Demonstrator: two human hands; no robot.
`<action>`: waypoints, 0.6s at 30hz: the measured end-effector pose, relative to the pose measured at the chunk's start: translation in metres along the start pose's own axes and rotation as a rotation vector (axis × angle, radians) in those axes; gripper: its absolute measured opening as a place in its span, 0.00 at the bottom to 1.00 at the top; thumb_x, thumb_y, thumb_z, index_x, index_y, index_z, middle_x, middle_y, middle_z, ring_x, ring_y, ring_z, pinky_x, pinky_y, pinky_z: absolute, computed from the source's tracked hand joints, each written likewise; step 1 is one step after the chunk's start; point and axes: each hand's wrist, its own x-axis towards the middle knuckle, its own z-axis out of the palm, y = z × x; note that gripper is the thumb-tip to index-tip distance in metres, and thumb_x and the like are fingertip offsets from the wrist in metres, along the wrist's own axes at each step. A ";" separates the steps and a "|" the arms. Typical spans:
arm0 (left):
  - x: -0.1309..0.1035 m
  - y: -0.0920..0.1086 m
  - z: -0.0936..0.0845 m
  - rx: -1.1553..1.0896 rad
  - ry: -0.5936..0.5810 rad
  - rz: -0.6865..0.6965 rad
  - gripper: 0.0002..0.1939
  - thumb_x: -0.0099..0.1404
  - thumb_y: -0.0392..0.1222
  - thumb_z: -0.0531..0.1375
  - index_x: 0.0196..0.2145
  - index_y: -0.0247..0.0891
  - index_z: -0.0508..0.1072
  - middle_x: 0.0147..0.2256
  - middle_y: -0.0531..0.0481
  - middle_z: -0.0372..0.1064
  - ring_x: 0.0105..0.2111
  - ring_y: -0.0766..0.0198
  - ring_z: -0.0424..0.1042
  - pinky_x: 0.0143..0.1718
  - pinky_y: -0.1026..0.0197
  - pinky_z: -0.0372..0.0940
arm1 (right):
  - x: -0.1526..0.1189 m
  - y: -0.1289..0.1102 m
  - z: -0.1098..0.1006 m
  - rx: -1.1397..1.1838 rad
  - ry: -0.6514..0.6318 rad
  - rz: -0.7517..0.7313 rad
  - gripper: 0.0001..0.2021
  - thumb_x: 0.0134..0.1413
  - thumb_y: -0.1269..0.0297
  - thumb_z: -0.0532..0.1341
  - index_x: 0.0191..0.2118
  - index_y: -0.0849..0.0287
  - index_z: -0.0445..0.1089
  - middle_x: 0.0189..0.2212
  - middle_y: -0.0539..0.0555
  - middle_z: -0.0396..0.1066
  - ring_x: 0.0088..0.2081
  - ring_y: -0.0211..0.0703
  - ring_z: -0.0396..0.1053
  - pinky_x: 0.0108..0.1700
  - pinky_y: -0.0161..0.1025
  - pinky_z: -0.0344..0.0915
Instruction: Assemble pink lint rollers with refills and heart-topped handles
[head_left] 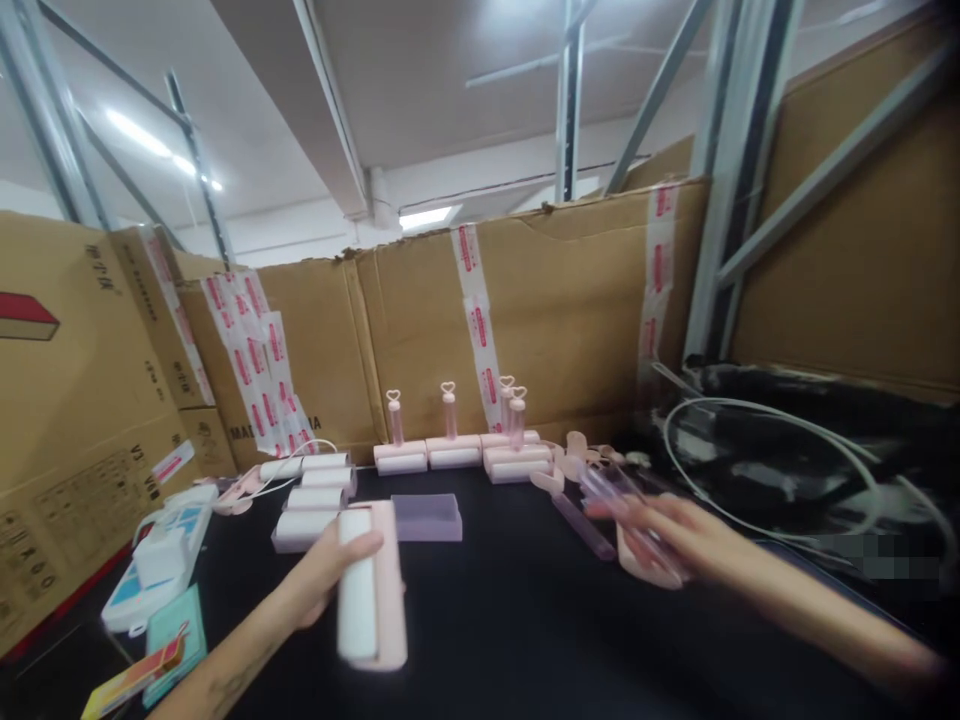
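My left hand [336, 565] is wrapped round a pale pink lint roller head [388, 590] with a white roll in it, tilted upright above the black table. My right hand [667, 535] closes on a translucent lilac plastic piece [611, 490]; motion blur hides its exact shape. A pink curved part [646, 565] shows below that hand. Nearby lies a lilac handle [581, 520] with a pink end. Behind my left hand sits an open lilac cover [427, 518]. Several white rolls [304, 527] are grouped to its left, some in lilac covers.
Several lint rollers [454, 450] with heart-topped handles stand along the cardboard wall [562, 320]. At left are a white power strip [161, 560], a teal packet [176, 640] and a yellow-orange packet [139, 680]. A white cable [765, 405] loops over black plastic at right, beside a metal post [731, 200].
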 end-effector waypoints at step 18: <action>0.056 0.000 0.030 0.886 0.451 0.266 0.10 0.53 0.46 0.60 0.31 0.41 0.64 0.30 0.48 0.74 0.35 0.54 0.74 0.34 0.62 0.62 | 0.014 -0.102 0.064 -0.095 -0.225 -0.415 0.17 0.60 0.59 0.51 0.51 0.56 0.67 0.34 0.56 0.72 0.33 0.43 0.69 0.36 0.37 0.65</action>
